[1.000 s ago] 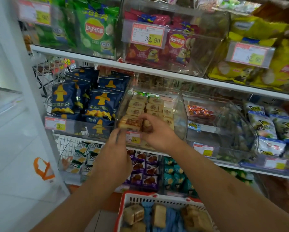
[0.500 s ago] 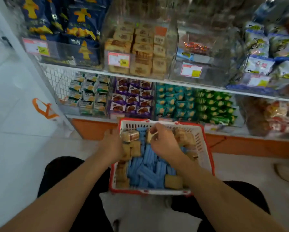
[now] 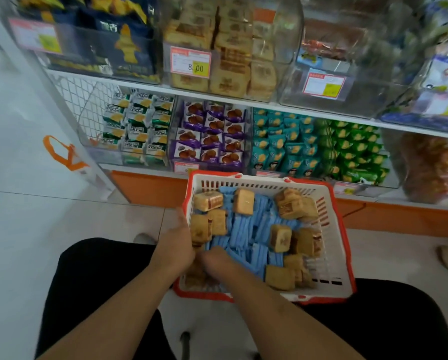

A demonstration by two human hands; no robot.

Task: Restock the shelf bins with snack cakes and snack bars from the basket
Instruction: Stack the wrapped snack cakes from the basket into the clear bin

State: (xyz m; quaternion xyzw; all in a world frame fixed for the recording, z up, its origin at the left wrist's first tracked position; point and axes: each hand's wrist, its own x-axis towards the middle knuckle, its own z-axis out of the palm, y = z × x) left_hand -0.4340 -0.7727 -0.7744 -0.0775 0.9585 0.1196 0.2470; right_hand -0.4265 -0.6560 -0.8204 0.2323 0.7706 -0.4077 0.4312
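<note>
A white basket with a red rim (image 3: 343, 245) sits on the floor between my knees. It holds several brown wrapped snack cakes (image 3: 243, 201) on a layer of blue snack bars (image 3: 243, 231). My left hand (image 3: 175, 245) is at the basket's near left corner, pressed against a stack of cakes (image 3: 201, 228), its fingers hidden. Beside it, touching, my right hand (image 3: 215, 258) reaches down among the bars and cakes with its fingers curled out of sight. The clear shelf bin (image 3: 288, 35) above holds stacked cakes of the same kind behind an 8.00 price tag (image 3: 190, 63).
The lower shelf carries bins of green-white packs (image 3: 137, 120), purple packs (image 3: 212, 133), teal packs (image 3: 282, 144) and green packs (image 3: 355, 149). Dark blue snack bags (image 3: 124, 45) fill the bin to the left. A mostly bare clear bin (image 3: 347, 55) stands to the right. White tiled floor lies to the left.
A second ago both hands were up at the cake bin setting cakes in. They have since dropped into the basket and moved to its near left corner, and my view has tilted down.
</note>
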